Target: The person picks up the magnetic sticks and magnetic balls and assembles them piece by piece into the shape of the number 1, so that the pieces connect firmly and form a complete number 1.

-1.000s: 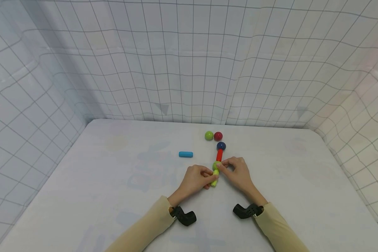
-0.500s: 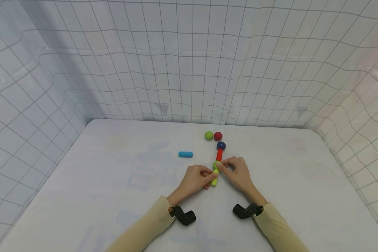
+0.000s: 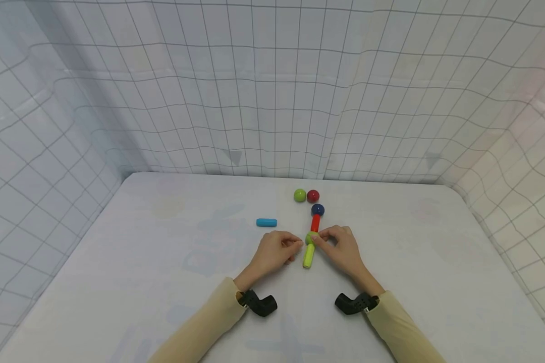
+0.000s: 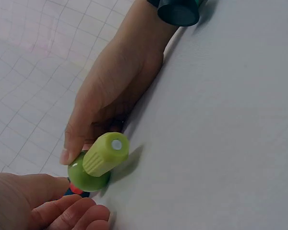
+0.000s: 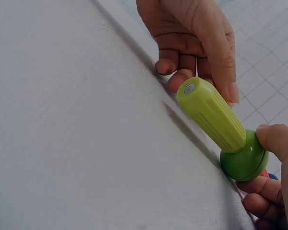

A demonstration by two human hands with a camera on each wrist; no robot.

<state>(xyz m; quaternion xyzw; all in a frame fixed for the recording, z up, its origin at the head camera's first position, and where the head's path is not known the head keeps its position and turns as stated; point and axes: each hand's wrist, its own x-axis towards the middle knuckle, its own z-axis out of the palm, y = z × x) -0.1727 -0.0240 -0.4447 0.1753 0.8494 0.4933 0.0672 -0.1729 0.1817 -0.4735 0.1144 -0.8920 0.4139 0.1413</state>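
Observation:
A chain of toy magnetic pieces lies on the white table: a dark blue ball, a red rod, a green ball and a yellow-green rod. My right hand pinches the green ball between thumb and fingers. The right wrist view shows the ribbed yellow-green rod joined to that ball, with a small metal disc at its free end. Just left of the rod is my left hand, holding nothing, its fingers loosely bent.
Left of the chain lies a light blue rod. Another green ball and a red ball sit side by side near the table's back edge. Grid-patterned white curtains hang behind and at both sides.
My left hand has let go of the yellow-green rod and moved slightly left and away from it. The right hand keeps its pinch on the green ball.

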